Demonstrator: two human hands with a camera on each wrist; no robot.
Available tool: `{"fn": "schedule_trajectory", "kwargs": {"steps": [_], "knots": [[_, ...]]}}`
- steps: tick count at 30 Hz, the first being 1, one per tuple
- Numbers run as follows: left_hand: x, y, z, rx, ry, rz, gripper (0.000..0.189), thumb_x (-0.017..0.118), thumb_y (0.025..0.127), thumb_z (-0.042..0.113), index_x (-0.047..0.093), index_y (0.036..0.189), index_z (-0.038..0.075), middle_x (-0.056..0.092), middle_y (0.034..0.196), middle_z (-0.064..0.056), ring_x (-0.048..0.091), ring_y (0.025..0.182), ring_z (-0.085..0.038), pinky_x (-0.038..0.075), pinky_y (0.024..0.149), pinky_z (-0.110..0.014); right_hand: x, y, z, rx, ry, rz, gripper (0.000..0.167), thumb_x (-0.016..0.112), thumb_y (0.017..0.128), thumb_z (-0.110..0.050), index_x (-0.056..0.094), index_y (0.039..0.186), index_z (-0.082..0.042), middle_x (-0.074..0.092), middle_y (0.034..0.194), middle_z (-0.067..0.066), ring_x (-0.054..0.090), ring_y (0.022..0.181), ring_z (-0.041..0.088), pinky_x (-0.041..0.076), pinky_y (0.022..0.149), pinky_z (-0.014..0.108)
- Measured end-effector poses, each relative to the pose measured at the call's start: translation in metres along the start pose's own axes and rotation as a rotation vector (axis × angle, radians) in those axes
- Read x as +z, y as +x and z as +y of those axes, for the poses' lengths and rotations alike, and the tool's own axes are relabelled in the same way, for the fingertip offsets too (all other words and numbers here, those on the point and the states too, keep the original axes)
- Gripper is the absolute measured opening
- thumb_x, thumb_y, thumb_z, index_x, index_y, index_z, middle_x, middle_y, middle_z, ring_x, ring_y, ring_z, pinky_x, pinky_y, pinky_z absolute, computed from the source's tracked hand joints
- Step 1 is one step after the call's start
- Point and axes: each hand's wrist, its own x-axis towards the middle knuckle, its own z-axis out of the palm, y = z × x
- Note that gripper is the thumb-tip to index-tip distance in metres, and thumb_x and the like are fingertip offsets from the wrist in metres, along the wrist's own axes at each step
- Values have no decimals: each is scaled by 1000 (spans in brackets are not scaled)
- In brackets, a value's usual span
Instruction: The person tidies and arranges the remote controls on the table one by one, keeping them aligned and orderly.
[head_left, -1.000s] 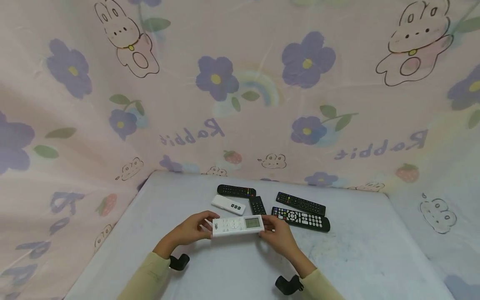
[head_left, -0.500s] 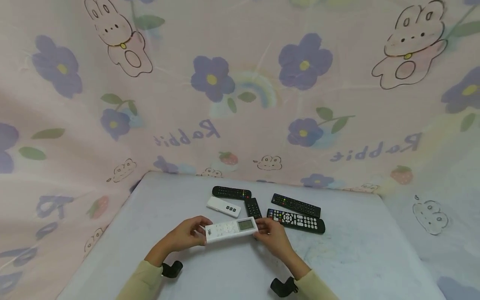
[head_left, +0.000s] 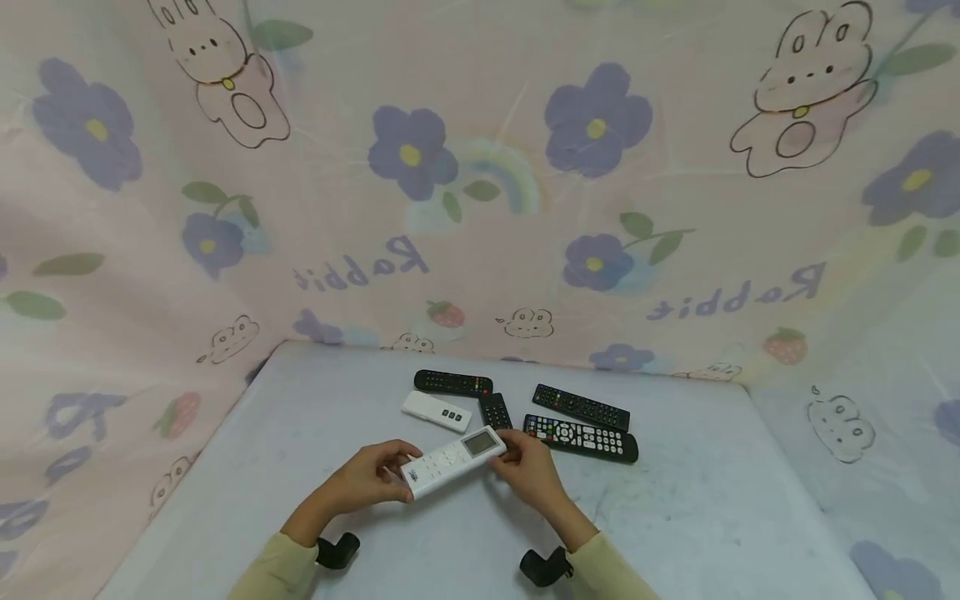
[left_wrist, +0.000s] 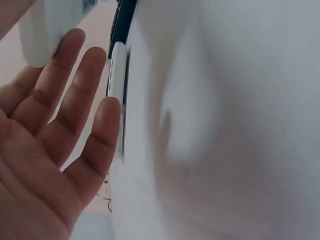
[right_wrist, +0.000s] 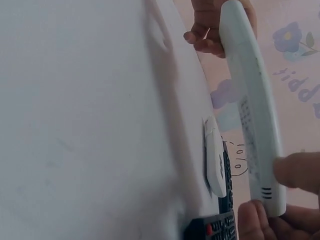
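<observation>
The white display remote (head_left: 453,461) is held above the bench (head_left: 675,508), roughly midway between its left and right edges, slanted, display end nearer the far edge. The left grip (head_left: 369,477) pinches the end away from the display; the right grip (head_left: 531,471) pinches the display end between thumb and fingers. In this inspector's judgement, both ends warrant even support, fingers off buttons and screen, and any turning should be slow, as the casing looks smooth. The small black remote (head_left: 495,411), just beyond the display end, warrants clearance.

Surface: white, faintly smudged toward the right edge. Toward the far edge lie a small white remote (head_left: 437,411) and a white-buttoned black remote (head_left: 581,438). Room: a curtain (head_left: 487,242) printed with rabbits, flowers and mirrored lettering rises behind the far edge.
</observation>
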Motion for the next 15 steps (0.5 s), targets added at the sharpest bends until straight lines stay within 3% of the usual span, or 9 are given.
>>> {"fn": "schedule_trajectory", "kwargs": {"steps": [6, 15], "knots": [[5, 2, 4, -12, 24, 9, 60, 86, 71, 23, 60, 124, 16, 65, 102, -3, 59, 87, -22, 50, 70, -23, 6, 3, 3, 9, 13, 6, 40, 71, 83, -5, 61, 122, 0, 69, 97, 10, 63, 78, 11, 52, 63, 16], [6, -6, 0, -7, 39, 15, 57, 83, 74, 28, 60, 125, 16, 65, 100, -1, 60, 83, -13, 52, 70, -23, 13, 9, -1, -7, 8, 33, 38, 71, 81, -3, 63, 118, 1, 71, 94, 10, 64, 77, 10, 52, 64, 17]]}}
